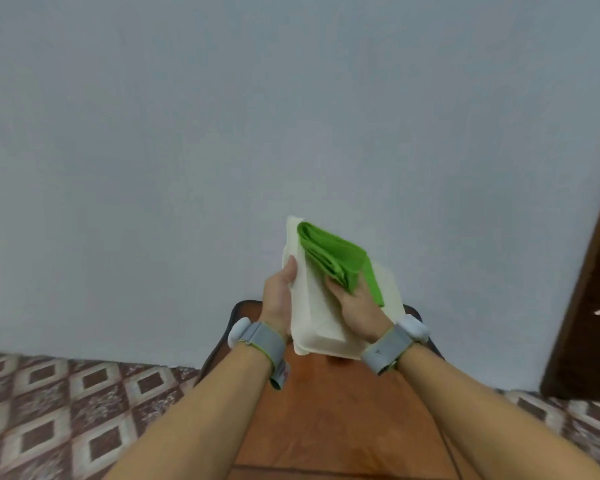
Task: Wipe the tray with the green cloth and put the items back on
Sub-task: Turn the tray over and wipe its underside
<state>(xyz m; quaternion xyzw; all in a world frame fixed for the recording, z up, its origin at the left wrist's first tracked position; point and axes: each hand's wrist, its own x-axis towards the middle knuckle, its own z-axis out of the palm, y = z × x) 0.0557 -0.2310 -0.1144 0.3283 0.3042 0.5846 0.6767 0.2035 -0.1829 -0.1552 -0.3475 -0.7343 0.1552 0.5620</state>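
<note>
A cream-white tray (312, 306) is lifted off the table and tilted up in front of the wall. My left hand (278, 296) grips its left edge, thumb on the inner face. A folded green cloth (333, 258) lies pressed flat against the tray's inner face, held there by my right hand (355, 306), whose fingers are hidden under the cloth. Both wrists wear grey bands. The items that belong on the tray are out of sight.
Below my arms is a brown wooden table (333, 410) with a dark rim. A plain pale grey wall (222, 133) fills the view ahead. Patterned floor tiles (66, 410) lie to the left and right. A dark wooden door frame (589, 306) stands at the right.
</note>
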